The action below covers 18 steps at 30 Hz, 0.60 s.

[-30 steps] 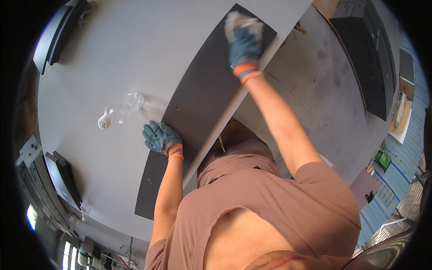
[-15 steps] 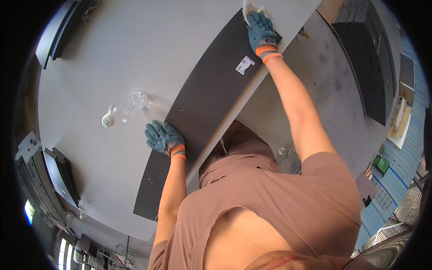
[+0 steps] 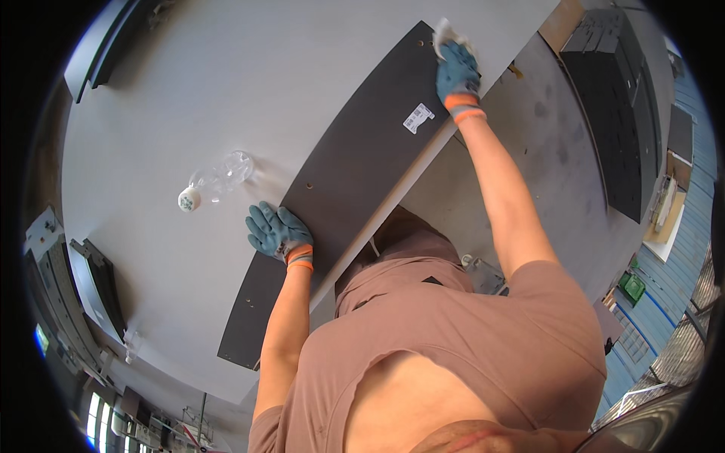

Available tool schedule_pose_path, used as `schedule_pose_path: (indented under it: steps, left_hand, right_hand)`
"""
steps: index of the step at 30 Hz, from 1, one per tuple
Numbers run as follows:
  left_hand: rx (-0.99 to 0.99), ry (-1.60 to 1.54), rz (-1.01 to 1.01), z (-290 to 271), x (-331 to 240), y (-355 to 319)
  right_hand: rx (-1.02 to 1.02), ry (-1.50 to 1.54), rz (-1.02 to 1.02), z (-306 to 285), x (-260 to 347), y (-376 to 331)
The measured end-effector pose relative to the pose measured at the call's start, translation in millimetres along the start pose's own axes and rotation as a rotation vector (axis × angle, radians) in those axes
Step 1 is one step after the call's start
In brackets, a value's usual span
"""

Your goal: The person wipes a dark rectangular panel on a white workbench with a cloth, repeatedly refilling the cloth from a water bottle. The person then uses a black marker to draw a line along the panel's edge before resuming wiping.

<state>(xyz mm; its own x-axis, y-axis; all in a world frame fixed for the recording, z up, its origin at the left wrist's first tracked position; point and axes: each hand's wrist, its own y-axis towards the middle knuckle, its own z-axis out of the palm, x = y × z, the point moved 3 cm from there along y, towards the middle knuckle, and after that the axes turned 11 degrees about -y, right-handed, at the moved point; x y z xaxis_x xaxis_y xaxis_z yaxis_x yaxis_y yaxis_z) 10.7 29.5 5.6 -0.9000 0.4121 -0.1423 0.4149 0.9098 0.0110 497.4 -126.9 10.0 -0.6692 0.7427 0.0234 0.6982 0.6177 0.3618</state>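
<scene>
A long dark grey board lies flat along the near edge of a light grey table. A white label is stuck on it, and small holes show near its ends and middle. My left hand, in a blue-grey glove with an orange cuff, rests with fingers spread across the board's far long edge. At the board's far right end my right hand, gloved alike, presses a white cloth against the surface. The fingertips are partly hidden by the cloth.
A clear plastic bottle with a white cap lies on the table left of the board. Dark panels sit at the upper left, more at the lower left. A stack of dark boards stands at the right, beyond the floor.
My right hand has shifted a little right and down with the cloth, uncovering holes at the board's far end. My left hand stays in place on the board. The whole view has shifted slightly.
</scene>
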Motion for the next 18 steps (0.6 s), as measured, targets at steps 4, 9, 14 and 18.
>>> schedule_pose_path:
  steps: [4, 9, 14, 18]
  left_hand:
    - [0.051, 0.006, -0.007, -0.3, -1.2, 5.5]
    - [0.111, 0.021, -0.031, 0.0, -1.9, 5.1]
    - [0.080, 0.019, -0.020, 0.8, 4.0, 2.1]
    - [0.060, 0.014, 0.008, -0.5, -0.3, 3.6]
  right_hand:
    - [-0.001, -0.139, -0.096, 43.2, 34.8, 55.9]
    - [0.032, -0.144, -0.240, 58.7, 25.8, 38.5]
    - [0.036, -0.078, -0.231, 9.8, -16.8, 5.6]
    - [0.073, -0.111, -0.210, -11.4, -70.1, -45.2]
